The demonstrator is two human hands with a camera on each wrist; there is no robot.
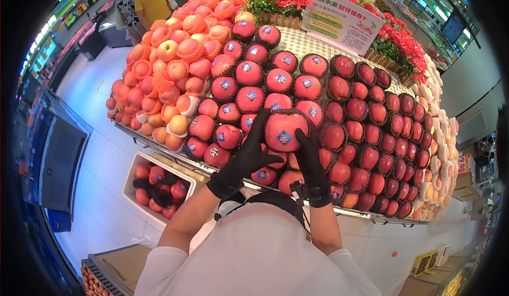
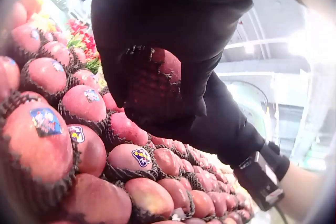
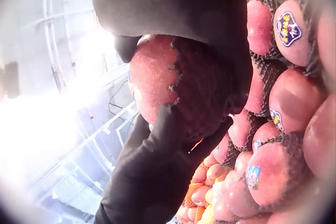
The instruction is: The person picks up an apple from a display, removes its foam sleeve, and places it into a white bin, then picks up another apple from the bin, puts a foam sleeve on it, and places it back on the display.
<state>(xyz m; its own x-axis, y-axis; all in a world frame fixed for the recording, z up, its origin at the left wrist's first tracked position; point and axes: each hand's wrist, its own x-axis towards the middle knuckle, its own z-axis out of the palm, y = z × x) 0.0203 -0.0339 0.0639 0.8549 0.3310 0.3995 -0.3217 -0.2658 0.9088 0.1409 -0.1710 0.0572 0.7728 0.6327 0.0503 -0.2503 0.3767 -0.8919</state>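
Note:
Both black-gloved hands hold one large red apple [image 1: 286,130] over the tilted fruit display. It wears a dark foam net and a blue diamond-shaped sticker. Fingers of the left hand [image 1: 248,150] wrap its left side, with the thumb lower down, away from the sticker. On the other side, the right hand [image 1: 313,158] grips it, its thumb on the front beside the sticker. The right wrist view shows the apple [image 3: 152,79] between the two gloves, bare red skin above the net. Most of it is hidden by the left glove [image 2: 168,14] in the left wrist view.
Rows of netted, stickered apples [image 1: 249,73] surround the hands, with darker red apples [image 1: 366,158] to the right. Fruit in orange nets [image 1: 175,73] is heaped left. A white box [image 1: 127,192] of apples stands low left. Behind are a sign [image 1: 342,20] and red flowers [image 1: 400,57].

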